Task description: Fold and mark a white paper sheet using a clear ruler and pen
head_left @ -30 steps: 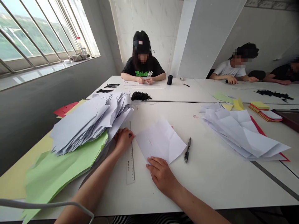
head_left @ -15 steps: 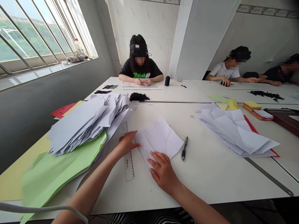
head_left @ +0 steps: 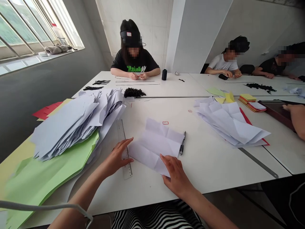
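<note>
A creased white sheet of paper (head_left: 154,143) lies on the table in front of me, its fold lines showing. My left hand (head_left: 119,158) hovers at its left corner, over the clear ruler (head_left: 127,168), with thumb and fingers spread. At the sheet's near right corner is my right hand (head_left: 175,173), fingers over the edge and thumb apart below it; I see no firm grip. A black pen (head_left: 182,143) rests against the sheet's right edge.
On the left are a thick stack of white paper (head_left: 69,124) and green sheets (head_left: 54,171). More creased sheets (head_left: 228,122) lie at right, near a metal ruler (head_left: 258,163) and coloured paper stacks (head_left: 252,102). A person (head_left: 134,63) sits opposite; another person's arm (head_left: 297,117) reaches in at right.
The sheet has turned and spread out flatter, its right side now by the pen. My right hand has slid from lying on it to its near right corner. The view has shifted right.
</note>
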Available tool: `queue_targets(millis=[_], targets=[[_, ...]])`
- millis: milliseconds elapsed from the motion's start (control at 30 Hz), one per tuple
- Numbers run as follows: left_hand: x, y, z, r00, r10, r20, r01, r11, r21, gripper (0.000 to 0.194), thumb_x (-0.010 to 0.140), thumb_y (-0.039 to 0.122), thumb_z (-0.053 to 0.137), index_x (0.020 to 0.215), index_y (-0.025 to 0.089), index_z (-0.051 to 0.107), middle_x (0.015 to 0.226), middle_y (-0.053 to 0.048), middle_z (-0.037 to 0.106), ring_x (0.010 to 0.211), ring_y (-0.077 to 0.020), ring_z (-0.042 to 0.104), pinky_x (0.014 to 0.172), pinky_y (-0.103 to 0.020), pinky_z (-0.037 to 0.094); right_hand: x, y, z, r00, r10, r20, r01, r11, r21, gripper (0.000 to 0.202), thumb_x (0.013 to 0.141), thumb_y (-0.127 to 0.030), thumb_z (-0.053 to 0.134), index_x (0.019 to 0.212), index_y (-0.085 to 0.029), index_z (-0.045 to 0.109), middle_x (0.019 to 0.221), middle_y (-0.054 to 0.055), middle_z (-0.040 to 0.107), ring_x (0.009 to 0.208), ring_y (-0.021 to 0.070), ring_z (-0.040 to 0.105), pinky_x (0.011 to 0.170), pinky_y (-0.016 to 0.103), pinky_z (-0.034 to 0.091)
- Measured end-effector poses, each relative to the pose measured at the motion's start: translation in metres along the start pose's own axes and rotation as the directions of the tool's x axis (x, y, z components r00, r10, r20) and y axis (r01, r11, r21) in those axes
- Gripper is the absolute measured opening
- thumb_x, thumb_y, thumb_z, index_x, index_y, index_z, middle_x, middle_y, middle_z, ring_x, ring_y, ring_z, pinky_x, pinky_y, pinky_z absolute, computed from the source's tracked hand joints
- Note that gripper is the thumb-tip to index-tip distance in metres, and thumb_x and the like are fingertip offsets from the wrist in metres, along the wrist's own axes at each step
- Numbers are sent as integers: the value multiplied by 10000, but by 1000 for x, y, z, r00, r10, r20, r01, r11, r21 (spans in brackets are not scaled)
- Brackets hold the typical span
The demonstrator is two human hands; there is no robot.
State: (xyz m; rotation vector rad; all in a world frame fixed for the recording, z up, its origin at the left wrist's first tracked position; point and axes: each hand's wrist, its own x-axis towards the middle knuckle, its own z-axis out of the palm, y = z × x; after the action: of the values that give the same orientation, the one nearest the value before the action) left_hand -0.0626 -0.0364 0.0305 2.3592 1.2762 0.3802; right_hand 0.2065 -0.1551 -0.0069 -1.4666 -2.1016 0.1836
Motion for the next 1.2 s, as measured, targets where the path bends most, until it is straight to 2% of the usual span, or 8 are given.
queue_targets(millis=[100, 167, 333, 433, 567, 767, 1000, 1200], targets=[[-4, 5, -1, 999, -9, 38, 9, 1000, 14, 682, 766, 349, 581, 1365, 295, 259, 1203, -57, 530, 1098, -226, 493, 916, -366, 406, 0, 5, -4, 993, -112, -49, 108, 991, -75, 701, 736, -9, 443, 1368, -241, 248, 1011, 64, 514, 928, 190, 497, 849, 400, 419], [-8, 10, 0, 998, 10, 65, -10, 1000, 6, 544, 795, 321, 542, 1308, 287, 368, 1076, -40, 595, 987, -195, 549, 876, -339, 424, -1, 10, -6, 987, -147, -68, 138, 983, -123, 627, 757, 24, 407, 1318, -245, 333, 940, 39, 521, 872, 160, 495, 861, 388, 399], [-29, 35, 9, 961, 272, 43, -274, 961, 47, 174, 832, 219, 466, 906, 265, 617, 898, -24, 633, 963, -185, 564, 860, -339, 403, -5, 23, -12, 988, -119, -98, 99, 977, -188, 299, 761, 6, 431, 887, -220, 581, 851, 23, 530, 871, 160, 475, 897, 392, 349], [-44, 57, 16, 938, 344, 38, -346, 935, 80, 224, 810, 98, 401, 874, 225, 575, 981, -46, 619, 1170, -206, 459, 949, -381, 351, -6, 26, -14, 987, -131, -92, 112, 975, -191, 274, 728, 25, 435, 790, -207, 567, 949, 34, 566, 974, 179, 478, 948, 428, 301], [-58, 73, 19, 903, 401, 156, -414, 908, 60, 279, 775, 70, 418, 989, 217, 523, 1217, -46, 545, 1281, -188, 333, 1066, -415, 248, -7, 28, -15, 982, -168, -80, 151, 970, -189, 289, 749, 43, 409, 789, -205, 551, 967, 12, 623, 1015, 173, 502, 960, 436, 290], [-57, 53, 19, 923, 339, 183, -369, 914, 169, 679, 745, 129, 484, 1371, 279, 268, 1387, -46, 382, 1307, -245, 281, 1075, -503, 190, -9, 37, -23, 977, -196, -79, 181, 968, -172, 273, 789, 14, 392, 806, -208, 550, 943, 8, 661, 1016, 170, 540, 950, 451, 315], [-46, 52, 26, 934, 324, 153, -351, 914, 205, 673, 776, 96, 422, 1389, 296, 230, 1413, -22, 330, 1316, -232, 261, 1076, -485, 199, -18, 48, -25, 977, -177, -114, 164, 980, -115, 247, 804, -8, 394, 815, -213, 532, 1016, 14, 659, 1081, 178, 528, 963, 459, 334], [-34, 32, 27, 933, 343, 106, -359, 873, 332, 658, 788, 20, 355, 1357, 343, 291, 1400, 30, 352, 1326, -205, 237, 1095, -478, 115, -21, 61, -30, 966, -231, -113, 225, 972, -63, 192, 816, -50, 432, 823, -218, 523, 1062, 14, 650, 1107, 178, 516, 968, 461, 348]])
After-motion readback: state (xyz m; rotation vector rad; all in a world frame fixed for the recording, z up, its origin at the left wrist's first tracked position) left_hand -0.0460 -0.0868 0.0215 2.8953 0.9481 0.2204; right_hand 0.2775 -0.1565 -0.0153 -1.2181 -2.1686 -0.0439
